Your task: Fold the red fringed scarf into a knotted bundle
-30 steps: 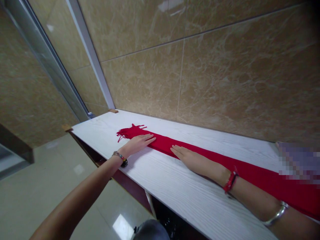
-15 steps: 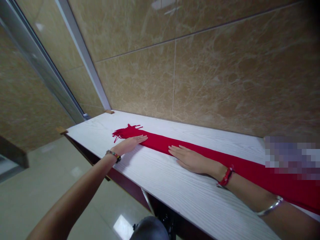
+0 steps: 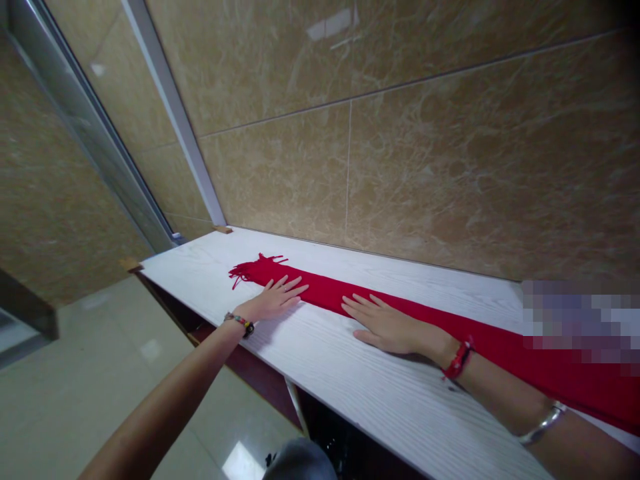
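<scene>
A long red scarf (image 3: pixel 325 292) with a fringed end at the left lies flat in a narrow strip along the white tabletop (image 3: pixel 320 353). My left hand (image 3: pixel 273 300) rests near the fringe, fingers spread over the scarf's near edge and palm partly over the white surface. Farther right, my right hand (image 3: pixel 385 325) lies palm down with its fingertips on the scarf and its thumb apart on the tabletop. Neither hand grips the cloth. The scarf's right end runs out of view behind my right forearm.
A tan marbled tile wall (image 3: pixel 425 180) borders the table's far side. A blurred, pixelated patch (image 3: pixel 570 317) covers something at the right. Small wooden blocks (image 3: pixel 223 229) sit at the table's left corners. Below the front edge, dark shelf openings (image 3: pixel 325 427) face a shiny tiled floor (image 3: pixel 150 373).
My left hand has moved slightly right along the scarf, and its fingers have spread apart. The fingers of my right hand have spread a little too. The view has shifted slightly.
</scene>
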`<act>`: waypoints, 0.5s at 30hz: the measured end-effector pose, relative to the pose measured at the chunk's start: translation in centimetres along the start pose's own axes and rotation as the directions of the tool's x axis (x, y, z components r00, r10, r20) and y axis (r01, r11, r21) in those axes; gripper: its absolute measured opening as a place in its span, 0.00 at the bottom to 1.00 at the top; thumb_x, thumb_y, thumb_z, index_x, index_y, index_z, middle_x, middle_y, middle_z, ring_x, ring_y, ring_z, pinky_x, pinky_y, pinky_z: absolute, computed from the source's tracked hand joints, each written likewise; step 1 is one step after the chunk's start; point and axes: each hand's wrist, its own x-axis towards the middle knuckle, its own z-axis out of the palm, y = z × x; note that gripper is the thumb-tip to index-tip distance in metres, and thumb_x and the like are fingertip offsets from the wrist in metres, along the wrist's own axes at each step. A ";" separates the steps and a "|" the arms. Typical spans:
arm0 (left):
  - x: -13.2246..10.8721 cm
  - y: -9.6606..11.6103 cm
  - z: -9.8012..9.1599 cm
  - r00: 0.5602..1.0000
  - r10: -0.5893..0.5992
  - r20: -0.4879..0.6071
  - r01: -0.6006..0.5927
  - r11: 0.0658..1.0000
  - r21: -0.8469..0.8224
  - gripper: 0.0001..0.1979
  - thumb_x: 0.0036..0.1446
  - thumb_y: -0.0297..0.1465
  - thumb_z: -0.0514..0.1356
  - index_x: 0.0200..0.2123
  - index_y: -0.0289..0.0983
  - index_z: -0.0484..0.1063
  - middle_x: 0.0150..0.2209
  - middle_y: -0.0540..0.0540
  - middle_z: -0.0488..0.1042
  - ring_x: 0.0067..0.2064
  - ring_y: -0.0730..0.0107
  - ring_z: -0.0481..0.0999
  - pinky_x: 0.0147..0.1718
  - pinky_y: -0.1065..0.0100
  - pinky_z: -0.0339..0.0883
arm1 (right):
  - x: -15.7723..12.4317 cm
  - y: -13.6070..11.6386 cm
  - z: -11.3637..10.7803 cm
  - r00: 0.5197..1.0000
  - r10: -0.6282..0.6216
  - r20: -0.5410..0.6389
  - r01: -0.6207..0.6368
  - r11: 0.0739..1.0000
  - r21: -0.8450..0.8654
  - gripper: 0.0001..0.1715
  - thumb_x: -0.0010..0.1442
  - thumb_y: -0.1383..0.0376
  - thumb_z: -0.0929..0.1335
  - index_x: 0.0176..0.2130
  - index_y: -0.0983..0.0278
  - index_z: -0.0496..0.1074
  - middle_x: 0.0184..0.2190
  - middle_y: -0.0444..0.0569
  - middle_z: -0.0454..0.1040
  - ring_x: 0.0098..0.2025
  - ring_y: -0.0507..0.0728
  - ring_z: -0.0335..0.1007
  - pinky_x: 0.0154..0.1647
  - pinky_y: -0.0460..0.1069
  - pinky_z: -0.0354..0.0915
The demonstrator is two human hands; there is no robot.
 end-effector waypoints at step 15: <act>2.9 4.5 -0.1 0.994 -0.087 0.069 0.087 0.996 0.005 0.25 0.62 0.40 0.39 0.61 0.42 0.44 0.63 0.46 0.42 0.63 0.53 0.39 0.56 0.46 0.39 | 1.0 0.4 0.8 0.967 0.220 -0.131 -0.229 0.972 -0.060 0.33 0.62 0.54 0.50 0.60 0.70 0.50 0.61 0.57 0.48 0.63 0.60 0.40 0.60 0.60 0.43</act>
